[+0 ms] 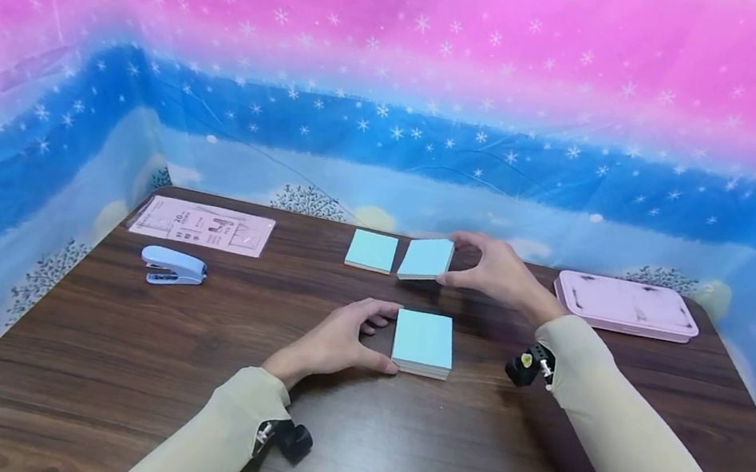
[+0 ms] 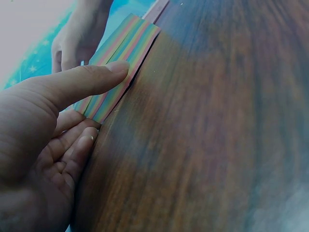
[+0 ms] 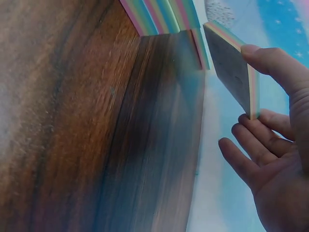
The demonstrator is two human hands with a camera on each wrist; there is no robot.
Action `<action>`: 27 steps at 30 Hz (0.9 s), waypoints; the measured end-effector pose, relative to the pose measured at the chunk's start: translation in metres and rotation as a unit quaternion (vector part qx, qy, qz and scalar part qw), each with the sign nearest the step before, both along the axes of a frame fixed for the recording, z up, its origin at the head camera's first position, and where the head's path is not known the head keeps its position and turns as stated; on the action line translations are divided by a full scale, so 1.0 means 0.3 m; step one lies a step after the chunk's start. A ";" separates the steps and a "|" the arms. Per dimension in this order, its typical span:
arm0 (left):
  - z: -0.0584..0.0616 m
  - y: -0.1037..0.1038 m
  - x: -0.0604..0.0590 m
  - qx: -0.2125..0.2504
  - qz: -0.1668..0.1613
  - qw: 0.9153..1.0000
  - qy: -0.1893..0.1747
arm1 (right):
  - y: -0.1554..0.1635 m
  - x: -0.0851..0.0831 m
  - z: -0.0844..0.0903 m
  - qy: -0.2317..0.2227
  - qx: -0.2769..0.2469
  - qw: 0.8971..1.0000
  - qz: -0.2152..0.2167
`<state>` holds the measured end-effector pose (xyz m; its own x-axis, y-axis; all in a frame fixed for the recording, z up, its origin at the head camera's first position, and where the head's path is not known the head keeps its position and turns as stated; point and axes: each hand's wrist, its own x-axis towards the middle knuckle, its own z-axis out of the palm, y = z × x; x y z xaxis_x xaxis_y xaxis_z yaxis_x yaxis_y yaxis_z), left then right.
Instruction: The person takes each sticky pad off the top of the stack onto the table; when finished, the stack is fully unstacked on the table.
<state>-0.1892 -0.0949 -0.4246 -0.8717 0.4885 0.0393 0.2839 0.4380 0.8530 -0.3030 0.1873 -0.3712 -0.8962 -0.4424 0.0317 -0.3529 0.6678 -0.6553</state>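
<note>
Near the table's middle, a stack of square sticky note pads (image 1: 423, 339) lies with a pale blue-green top; its edges show striped colors (image 2: 137, 48) in the left wrist view. My left hand (image 1: 338, 337) grips this stack from its left side, thumb at the front edge and fingers at the back. Farther back, my right hand (image 1: 494, 273) pinches a thin sticky note pad (image 1: 427, 257) by its right edge. This pad is tilted above the table, and its grey underside (image 3: 229, 67) shows in the right wrist view. Just left of it lies another sticky note pad (image 1: 372, 250).
A pink printed sheet (image 1: 205, 226) lies at the back left, with a light blue stapler (image 1: 173, 267) in front of it. At the back right is a pink flat case (image 1: 628, 305). A patterned cloth (image 1: 392, 133) hangs behind the table (image 1: 113, 368).
</note>
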 end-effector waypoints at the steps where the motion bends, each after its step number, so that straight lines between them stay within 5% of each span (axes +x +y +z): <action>1: 0.000 0.000 0.000 0.001 0.000 1.000 0.000 | -0.003 -0.004 -0.001 -0.002 0.002 1.000 0.000; 27: -0.007 -0.002 -0.001 0.009 -0.002 1.000 0.005 | -0.031 -0.077 -0.030 -0.021 0.063 0.997 0.043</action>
<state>-0.1895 -0.0954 -0.4266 -0.8692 0.4912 0.0563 0.2939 0.4217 0.8578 -0.3262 0.1780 -0.3802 -0.8545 -0.5153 -0.0660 -0.3857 0.7144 -0.5839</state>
